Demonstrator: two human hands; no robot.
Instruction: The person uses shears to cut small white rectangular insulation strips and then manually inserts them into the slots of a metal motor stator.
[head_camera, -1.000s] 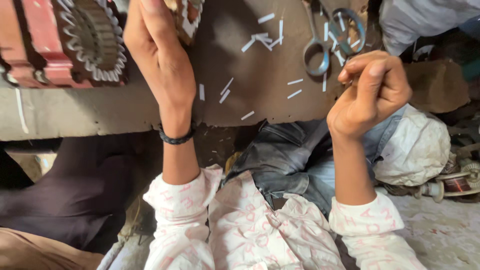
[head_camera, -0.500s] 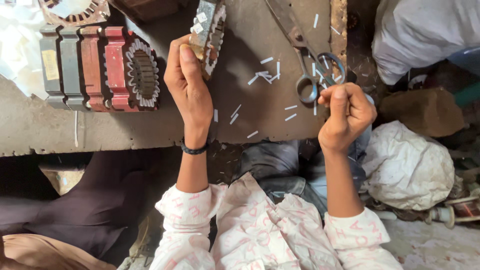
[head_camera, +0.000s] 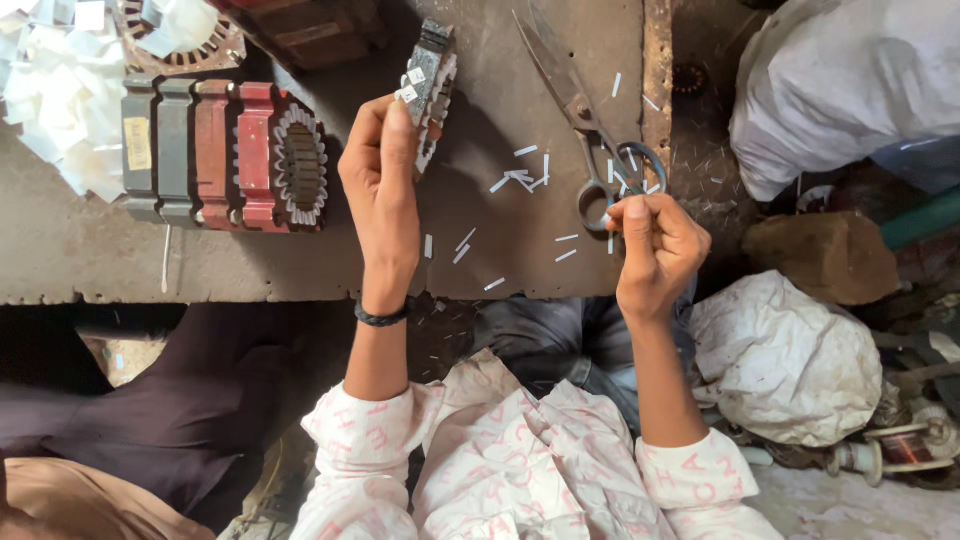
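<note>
Left hand: the left hand (head_camera: 385, 190) is raised over the desk (head_camera: 250, 255) with its fingers closed around the lower edge of a small grey motor core (head_camera: 430, 85), which it holds up on edge, tilted a little to the right; a black band (head_camera: 383, 316) sits on the wrist.
Motor core: white paper slips (head_camera: 410, 85) poke out of its slots near the thumb tip.
Right hand: the right hand (head_camera: 655, 250) is clenched, thumb and fingertips pinched together; whether a slip is between them cannot be told.
Scissors: a pair of scissors (head_camera: 585, 115) lies flat on the desk just beyond the right hand, blades pointing away, handle rings nearly touching the knuckles.
Scattered strips: short white strips (head_camera: 520, 180) lie loose on the dark surface between the two hands.
Large stator: a bigger stator (head_camera: 225, 155) with red and grey bands lies on its side to the left of the left hand, well apart from it.
Paper heap: a pile of white paper pieces (head_camera: 60, 100) sits at the far left corner.
Right edge: a white sack (head_camera: 850, 80) and crumpled cloth (head_camera: 790, 360) lie beside the desk.
</note>
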